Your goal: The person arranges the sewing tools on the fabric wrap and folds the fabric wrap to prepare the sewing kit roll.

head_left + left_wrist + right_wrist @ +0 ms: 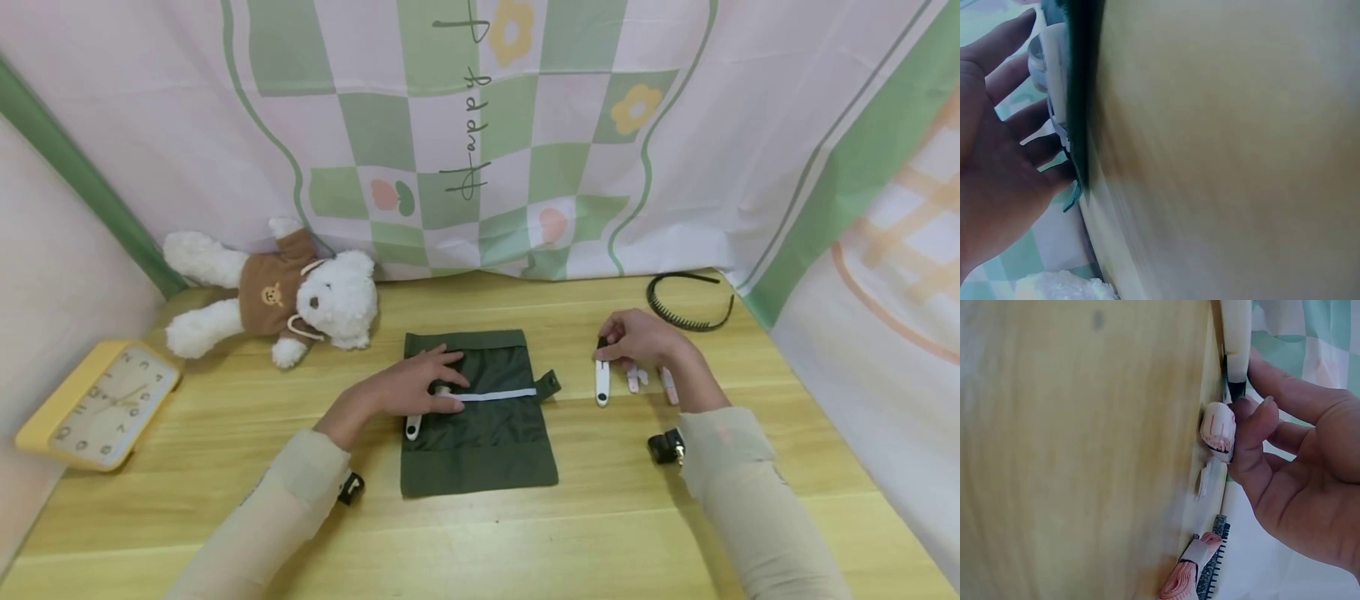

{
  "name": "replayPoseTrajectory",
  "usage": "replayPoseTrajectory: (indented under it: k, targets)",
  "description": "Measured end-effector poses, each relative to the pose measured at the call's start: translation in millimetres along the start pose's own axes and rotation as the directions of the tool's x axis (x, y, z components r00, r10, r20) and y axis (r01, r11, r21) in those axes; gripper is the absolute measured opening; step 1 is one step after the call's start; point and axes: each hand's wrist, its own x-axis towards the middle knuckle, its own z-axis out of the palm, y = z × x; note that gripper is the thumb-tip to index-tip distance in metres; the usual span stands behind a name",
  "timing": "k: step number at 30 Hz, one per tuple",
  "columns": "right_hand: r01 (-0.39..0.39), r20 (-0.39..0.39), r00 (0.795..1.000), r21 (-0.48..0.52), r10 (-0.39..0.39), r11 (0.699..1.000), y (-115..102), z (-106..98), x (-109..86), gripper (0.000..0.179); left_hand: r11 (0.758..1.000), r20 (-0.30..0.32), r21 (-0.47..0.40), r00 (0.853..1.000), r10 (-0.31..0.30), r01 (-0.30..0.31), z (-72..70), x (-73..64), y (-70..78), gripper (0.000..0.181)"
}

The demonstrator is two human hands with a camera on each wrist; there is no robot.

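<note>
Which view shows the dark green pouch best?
The head view: the dark green pouch lies flat, seen from above, its white strip and tab visible, though the left hand covers part. The left wrist view catches it only edge-on; the right wrist view does not show it.

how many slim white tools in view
2: one white tool in the right hand, another on the green fabric case, partly under the left hand; more may be hidden.

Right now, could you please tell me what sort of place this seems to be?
Probably a corner of a home, perhaps a bedroom: a plush bear lies near a yellow clock, with patterned fabric hanging behind.
</note>
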Motion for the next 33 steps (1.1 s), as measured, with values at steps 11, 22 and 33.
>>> replayPoseTrajectory:
  k: [11, 22, 33]
  targets:
    - [0.010, -0.019, 1.000, 0.092, -0.009, 0.996, -5.5, 1.3, 4.0, 0.034, 0.999, 0.005, -0.054, 1.000, -0.010, 0.010, 1.4, 2.6, -2.8, 0.034]
    - [0.055, -0.064, 0.997, 0.159, -0.045, 0.986, -19.7, 5.7, 8.5, 0.035, 0.998, -0.016, -0.067, 1.000, -0.012, 0.011, 0.6, 0.2, 1.9, 0.028]
    - [0.094, -0.075, 0.994, 0.234, -0.079, 0.968, -24.8, 13.5, 12.4, 0.037, 0.998, -0.015, -0.061, 1.000, -0.018, 0.017, -0.4, 1.4, 1.0, 0.027]
